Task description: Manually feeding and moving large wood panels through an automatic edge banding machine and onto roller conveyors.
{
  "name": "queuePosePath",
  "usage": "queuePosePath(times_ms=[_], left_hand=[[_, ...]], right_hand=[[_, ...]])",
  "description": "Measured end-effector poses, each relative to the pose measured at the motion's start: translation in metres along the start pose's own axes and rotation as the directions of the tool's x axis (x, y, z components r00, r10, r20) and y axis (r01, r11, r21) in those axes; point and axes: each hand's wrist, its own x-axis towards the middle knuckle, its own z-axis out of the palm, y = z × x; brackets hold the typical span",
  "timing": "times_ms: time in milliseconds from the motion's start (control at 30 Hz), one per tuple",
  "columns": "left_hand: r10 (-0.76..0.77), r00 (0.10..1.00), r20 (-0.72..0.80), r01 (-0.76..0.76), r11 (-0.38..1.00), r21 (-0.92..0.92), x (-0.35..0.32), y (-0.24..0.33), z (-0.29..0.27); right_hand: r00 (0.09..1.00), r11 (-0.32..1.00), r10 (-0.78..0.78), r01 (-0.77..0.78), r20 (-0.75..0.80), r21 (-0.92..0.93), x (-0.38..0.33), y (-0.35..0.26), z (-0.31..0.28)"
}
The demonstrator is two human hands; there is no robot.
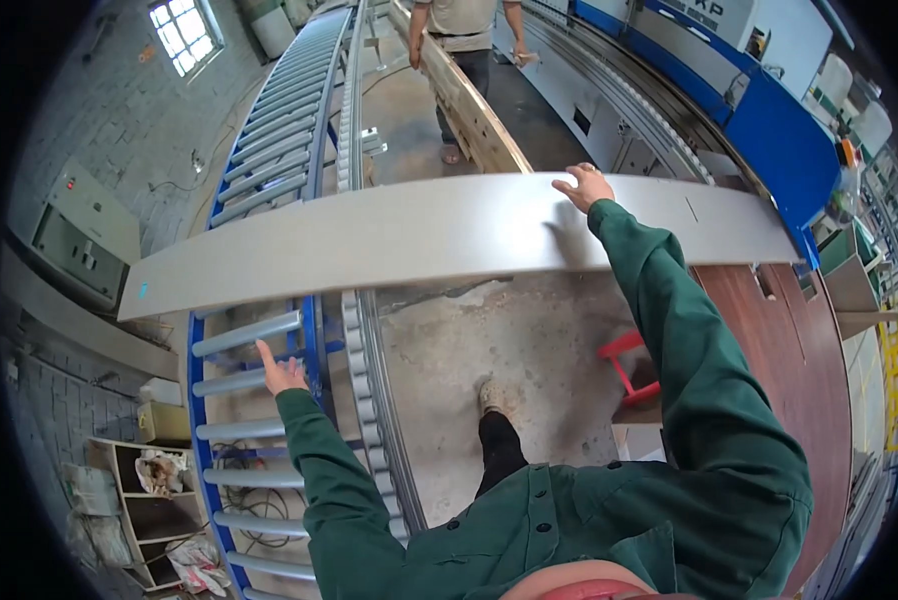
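Note:
A long, pale grey-white board [409, 235] lies crosswise in front of me, its left end over the roller conveyor. My right arm reaches across it. At the board's far edge is my right hand [587, 189], thumb and fingers apart, with a dark shadow or reflection on the board below it. Whether the hand touches the edge is hard to tell. My left hand [284, 373] is open, fingers stretched out, above the conveyor rollers [249, 385] on the near side of the board. It holds nothing.
Ahead, another person [464, 40] stands beside a long wooden beam [474, 105]. Blue-and-white machinery [769, 110] runs along the right, above a reddish-brown panel [779, 350]. A red stool [629, 368] is below. A control cabinet [89, 240] and shelf unit [134, 500] stand left.

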Motion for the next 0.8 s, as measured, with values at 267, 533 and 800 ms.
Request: queuePosePath(times_ms=[267, 533, 800], left_hand=[[-0.203, 0.964, 0.170, 0.248, 0.916, -0.316, 0.088, -0.011, 0.055], [-0.047, 0.965, 0.259, 0.059, 0.998, -0.038, 0.134, -0.014, 0.075], [-0.114, 0.974, 0.194, 0.109, 0.993, 0.036, 0.079, -0.003, 0.082]], right_hand=[[0.822, 0.921, 0.341, -0.195, 0.456, -0.337, 0.051, 0.080, 0.026], [0.760, 0.971, 0.239, -0.167, 0.605, -0.173, 0.047, 0.095, -0.005], [0.708, 0.956, 0.292, -0.223, 0.643, -0.189, -0.030, 0.097, -0.043]])
